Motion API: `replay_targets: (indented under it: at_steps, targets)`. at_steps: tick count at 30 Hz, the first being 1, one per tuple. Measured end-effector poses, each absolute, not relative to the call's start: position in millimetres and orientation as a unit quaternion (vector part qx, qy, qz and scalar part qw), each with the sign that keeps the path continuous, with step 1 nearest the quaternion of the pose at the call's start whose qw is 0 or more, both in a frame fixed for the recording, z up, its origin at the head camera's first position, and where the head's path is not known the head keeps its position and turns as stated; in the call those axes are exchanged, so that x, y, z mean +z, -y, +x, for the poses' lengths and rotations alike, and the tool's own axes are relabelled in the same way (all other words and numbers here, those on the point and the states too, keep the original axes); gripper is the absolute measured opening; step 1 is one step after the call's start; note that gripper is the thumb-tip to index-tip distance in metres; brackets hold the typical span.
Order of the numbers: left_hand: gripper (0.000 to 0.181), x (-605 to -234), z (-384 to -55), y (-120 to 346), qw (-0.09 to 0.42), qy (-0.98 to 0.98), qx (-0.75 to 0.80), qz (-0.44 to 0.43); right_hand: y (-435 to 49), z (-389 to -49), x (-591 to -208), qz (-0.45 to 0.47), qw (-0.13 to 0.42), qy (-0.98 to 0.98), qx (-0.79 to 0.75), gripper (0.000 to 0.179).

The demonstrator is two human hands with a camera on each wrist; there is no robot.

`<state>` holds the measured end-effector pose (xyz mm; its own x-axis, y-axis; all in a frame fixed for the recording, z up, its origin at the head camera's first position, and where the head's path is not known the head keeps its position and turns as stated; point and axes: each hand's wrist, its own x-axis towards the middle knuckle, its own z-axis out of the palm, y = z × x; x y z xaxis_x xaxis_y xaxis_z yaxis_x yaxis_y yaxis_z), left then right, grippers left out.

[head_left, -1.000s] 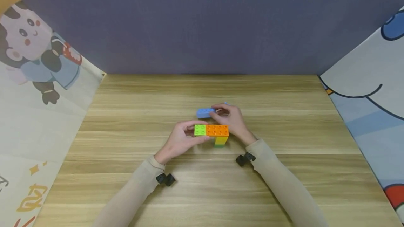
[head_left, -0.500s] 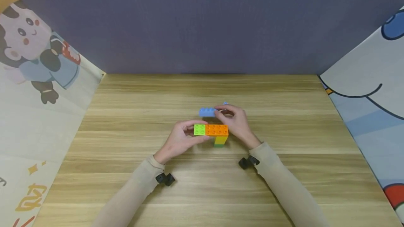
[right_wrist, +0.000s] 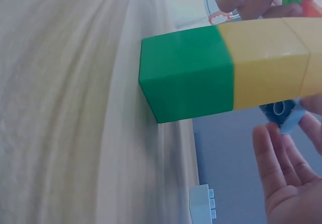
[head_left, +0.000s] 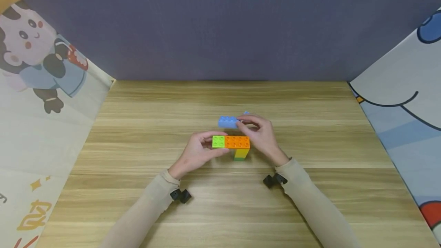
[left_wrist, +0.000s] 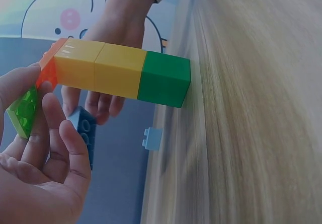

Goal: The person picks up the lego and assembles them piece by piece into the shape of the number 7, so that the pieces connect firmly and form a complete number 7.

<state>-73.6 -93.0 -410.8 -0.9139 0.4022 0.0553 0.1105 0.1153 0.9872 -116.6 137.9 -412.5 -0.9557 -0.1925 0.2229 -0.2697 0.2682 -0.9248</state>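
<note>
My left hand (head_left: pixel 198 152) pinches the light green brick (head_left: pixel 218 141) at the left end of an upright stack. An orange brick (head_left: pixel 237 142) lies beside it across the top. Beneath the orange one are two yellow bricks (left_wrist: pixel 99 67) and a dark green brick (left_wrist: pixel 165 79), its base right at the tabletop. Behind the stack, my right hand (head_left: pixel 262 135) pinches a long blue brick (head_left: pixel 227 121) by its right end, studs up; the brick shows close over the table. Thumb and index finger cover that end.
A light blue brick (left_wrist: pixel 153 139) sits on the wooden table (head_left: pixel 165 114) beyond my right hand, which mostly hides it in the head view. A dark blue-grey panel (head_left: pixel 220 26) borders the table at the back, with cartoon-printed panels (head_left: pixel 44 68) at both sides.
My right hand has shifted slightly rightward with the blue brick, and its wrist has come a little nearer. My left hand and the stack have stayed where they were.
</note>
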Motion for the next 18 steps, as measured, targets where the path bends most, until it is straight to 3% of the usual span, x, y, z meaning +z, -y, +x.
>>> replay_targets:
  at_steps: [18]
  targets:
    - [0.041, -412.2, -75.3, 92.6, 0.114, -0.747, 0.632, 0.174, -139.9, -100.7, -389.5, 0.165, 0.042, 0.762, 0.625, 0.021]
